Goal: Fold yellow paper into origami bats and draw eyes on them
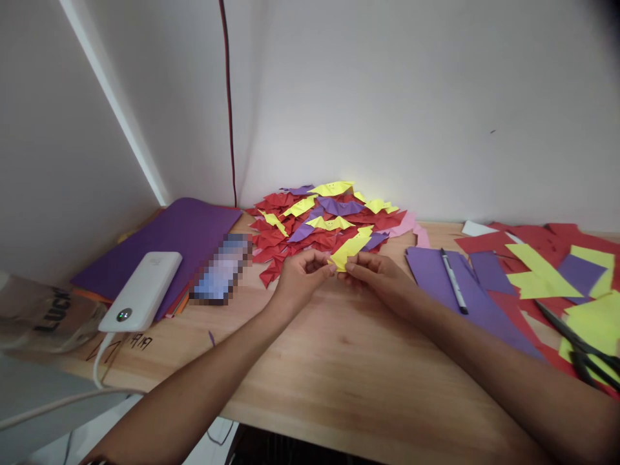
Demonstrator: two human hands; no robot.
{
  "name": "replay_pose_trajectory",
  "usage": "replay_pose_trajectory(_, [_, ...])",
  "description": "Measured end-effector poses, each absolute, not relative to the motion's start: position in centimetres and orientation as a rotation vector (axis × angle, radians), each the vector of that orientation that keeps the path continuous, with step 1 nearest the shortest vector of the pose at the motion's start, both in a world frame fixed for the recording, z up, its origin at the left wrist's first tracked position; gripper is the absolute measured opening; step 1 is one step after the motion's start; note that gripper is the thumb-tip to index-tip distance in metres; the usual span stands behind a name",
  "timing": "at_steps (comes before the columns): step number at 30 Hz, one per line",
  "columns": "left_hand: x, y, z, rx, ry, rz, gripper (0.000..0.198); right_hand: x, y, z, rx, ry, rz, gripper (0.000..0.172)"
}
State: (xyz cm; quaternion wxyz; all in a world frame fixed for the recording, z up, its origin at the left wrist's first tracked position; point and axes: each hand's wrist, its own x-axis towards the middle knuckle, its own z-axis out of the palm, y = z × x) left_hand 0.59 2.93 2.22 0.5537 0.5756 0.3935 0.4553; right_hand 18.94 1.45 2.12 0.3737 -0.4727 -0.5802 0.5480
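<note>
A folded piece of yellow paper is pinched between both my hands above the wooden table. My left hand grips its left lower corner with thumb and fingertips. On the other side, my right hand pinches the right lower corner. Just behind the hands lies a heap of folded paper shapes in red, yellow and purple. Small dots show on some of the yellow ones. The fingertips partly hide the paper's lower edge.
Left: purple sheets, a white power bank with a cable, a phone and a clear bag. Right: purple paper under a pen, red and yellow scraps, black scissors. A wall stands behind.
</note>
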Motion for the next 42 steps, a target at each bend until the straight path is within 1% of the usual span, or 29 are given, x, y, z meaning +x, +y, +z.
replay_pose_trajectory(6, [0.3,2.9,2.4,1.370,0.956,1.082,0.022,19.2,1.9,1.6,-1.199,-1.417,1.468,0.031])
replay_pose_trajectory(11, [0.1,2.8,2.5,1.587,1.022,1.134,0.010,18.9,1.5,2.3,-1.205,-1.505,1.386,0.035])
replay_pose_trajectory(14, [0.0,2.7,2.6,1.782,1.009,1.148,0.003,18.6,1.2,2.7,-1.251,-1.528,1.343,0.032])
replay_pose_trajectory(18, [0.0,2.6,2.8,1.816,0.941,1.137,0.004,18.4,1.0,2.5,-1.269,-1.486,1.304,0.027])
replay_pose_trajectory(27, [0.0,2.6,2.9,1.756,0.869,1.193,0.004,18.4,0.5,2.0,-1.242,-1.429,1.210,0.024])
replay_pose_trajectory(32, [0.1,2.5,2.8,1.729,0.858,1.222,0.004,18.2,0.5,2.1,-1.233,-1.404,1.207,0.025])
replay_pose_trajectory(37, [0.2,2.3,2.9,1.683,0.924,1.178,0.010,18.4,0.7,1.9,-1.194,-1.403,1.239,0.025])
replay_pose_trajectory(42, [0.1,2.3,3.1,1.748,0.956,1.207,0.007,18.5,0.7,1.9,-1.174,-1.430,1.266,0.026])
